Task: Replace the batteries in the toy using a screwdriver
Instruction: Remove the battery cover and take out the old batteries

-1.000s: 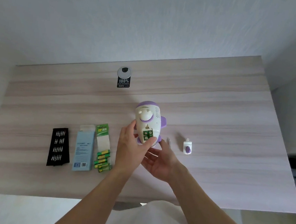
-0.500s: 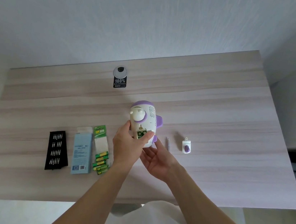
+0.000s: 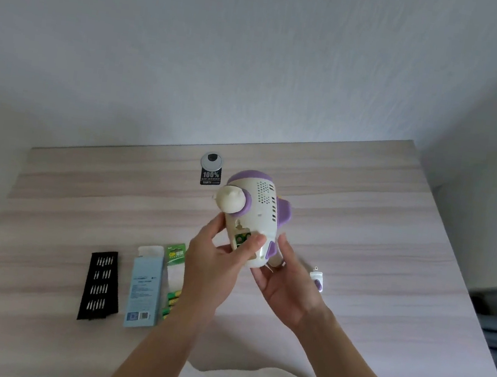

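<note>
A white and purple toy [image 3: 253,211] is held up above the table [image 3: 376,237], its open battery compartment facing me with green batteries [image 3: 242,238] inside. My left hand [image 3: 215,266] grips the toy's lower left side, the thumb lying over the compartment. My right hand [image 3: 285,281] cups the toy's bottom from the right. The purple and white compartment cover [image 3: 317,279] lies on the table just right of my right hand. A green battery pack [image 3: 173,273] with loose green batteries lies left of my left arm. The screwdriver is hidden.
A black tray of screwdriver bits [image 3: 100,285] and a light blue box [image 3: 145,288] lie at the front left. A round cable grommet with a black label [image 3: 211,169] sits at the back of the table. The wall stands close behind.
Both hands have lifted the toy higher and turned it, so its speaker side shows. The camera view has tilted up.
</note>
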